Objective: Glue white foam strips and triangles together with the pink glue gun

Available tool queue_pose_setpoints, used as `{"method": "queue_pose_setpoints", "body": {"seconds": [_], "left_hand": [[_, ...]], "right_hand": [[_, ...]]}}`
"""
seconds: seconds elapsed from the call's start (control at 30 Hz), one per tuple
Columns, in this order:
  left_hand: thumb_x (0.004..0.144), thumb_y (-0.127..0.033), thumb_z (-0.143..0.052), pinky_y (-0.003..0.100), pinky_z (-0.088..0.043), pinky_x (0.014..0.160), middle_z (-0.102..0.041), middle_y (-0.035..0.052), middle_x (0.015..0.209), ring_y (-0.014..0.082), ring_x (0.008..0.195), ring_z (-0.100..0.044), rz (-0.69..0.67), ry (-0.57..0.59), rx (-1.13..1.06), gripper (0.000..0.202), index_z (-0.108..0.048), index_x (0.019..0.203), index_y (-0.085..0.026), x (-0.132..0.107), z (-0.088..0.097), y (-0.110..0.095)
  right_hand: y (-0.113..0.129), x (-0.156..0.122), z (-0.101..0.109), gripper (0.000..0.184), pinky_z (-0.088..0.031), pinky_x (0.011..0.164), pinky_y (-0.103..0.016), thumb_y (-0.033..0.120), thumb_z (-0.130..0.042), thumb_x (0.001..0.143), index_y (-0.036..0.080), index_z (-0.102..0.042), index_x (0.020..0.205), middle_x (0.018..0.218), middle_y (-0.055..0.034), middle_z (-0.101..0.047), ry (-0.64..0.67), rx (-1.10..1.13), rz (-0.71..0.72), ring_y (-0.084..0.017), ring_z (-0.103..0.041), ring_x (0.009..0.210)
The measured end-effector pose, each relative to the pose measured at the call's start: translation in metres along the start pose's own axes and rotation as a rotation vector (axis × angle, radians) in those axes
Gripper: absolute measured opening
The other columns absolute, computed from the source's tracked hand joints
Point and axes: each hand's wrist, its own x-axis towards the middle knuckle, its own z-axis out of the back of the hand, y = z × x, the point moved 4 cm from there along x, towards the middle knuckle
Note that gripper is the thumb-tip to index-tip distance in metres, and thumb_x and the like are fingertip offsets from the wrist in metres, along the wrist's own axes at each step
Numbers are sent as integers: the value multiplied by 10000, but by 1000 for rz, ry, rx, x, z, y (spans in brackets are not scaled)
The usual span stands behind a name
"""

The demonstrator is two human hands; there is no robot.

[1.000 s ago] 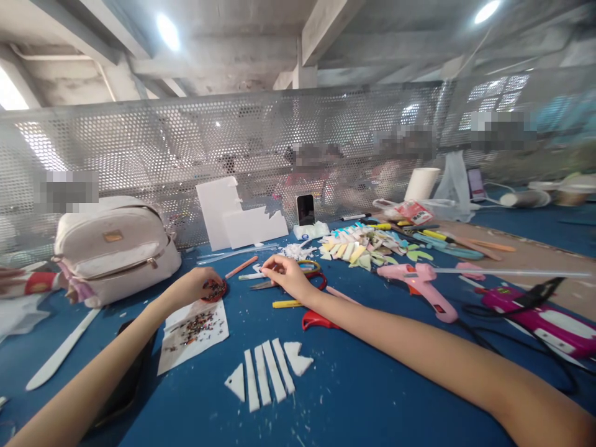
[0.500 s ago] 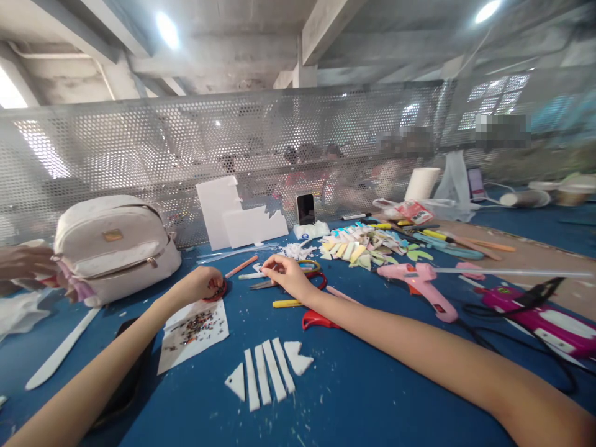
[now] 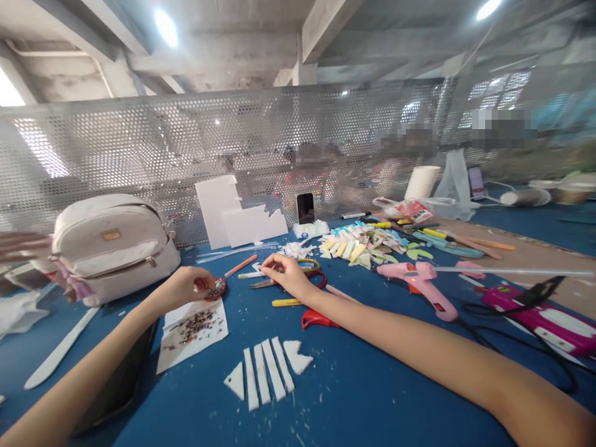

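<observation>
My left hand (image 3: pixel 186 287) rests on the blue table (image 3: pixel 372 385) with its fingers curled, pinching at a small red dish of tiny beads (image 3: pixel 216 288). Below it lies a white sheet (image 3: pixel 192 328) strewn with more beads. My right hand (image 3: pixel 284 273) is further out, its fingertips pinched on a small white piece near the scissors (image 3: pixel 311 280). In front of both hands lie several cut white foam strips and triangles (image 3: pixel 265 371).
A cream backpack (image 3: pixel 112 245) stands at the left, with another person's hand (image 3: pixel 18 245) beside it. White foam boards (image 3: pixel 237 214) and a phone (image 3: pixel 305 208) lean on the mesh screen. A pink glue gun (image 3: pixel 419 280), a magenta tool (image 3: pixel 540 313) and coloured foam scraps (image 3: pixel 363 245) lie right.
My left hand has drawn back a little from the red dish, so the beads in it show. The other person's hand at the far left has shifted. My right hand has stayed put.
</observation>
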Motion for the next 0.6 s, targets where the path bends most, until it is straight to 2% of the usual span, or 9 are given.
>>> {"method": "queue_pose_setpoints", "body": {"seconds": [0.23, 0.4, 0.6], "left_hand": [[941, -382, -623, 337, -556, 764, -685, 19, 897, 143, 795, -657, -57, 72, -70, 238, -659, 935, -147, -30, -23, -11], [950, -393, -608, 346, -555, 785, -702, 24, 916, 148, 807, -665, -13, 83, -95, 243, -677, 966, -161, -31, -16, -12], [927, -376, -644, 336, -552, 761, -693, 7, 853, 144, 769, -658, 20, 34, -166, 220, -683, 958, -161, -28, -10, -19]], "right_hand": [[4, 0, 0, 211, -581, 696, -326, 320, -621, 975, 143, -640, 1087, 1014, -45, -672, 4, 5, 3, -161, -665, 811], [5, -1, 1, 211, -580, 692, -323, 322, -618, 977, 143, -640, 1086, 1010, -44, -671, -1, -2, 10, -159, -664, 805], [7, -1, 0, 211, -580, 680, -315, 325, -613, 980, 143, -638, 1084, 999, -42, -672, 6, -33, 19, -155, -664, 791]]}}
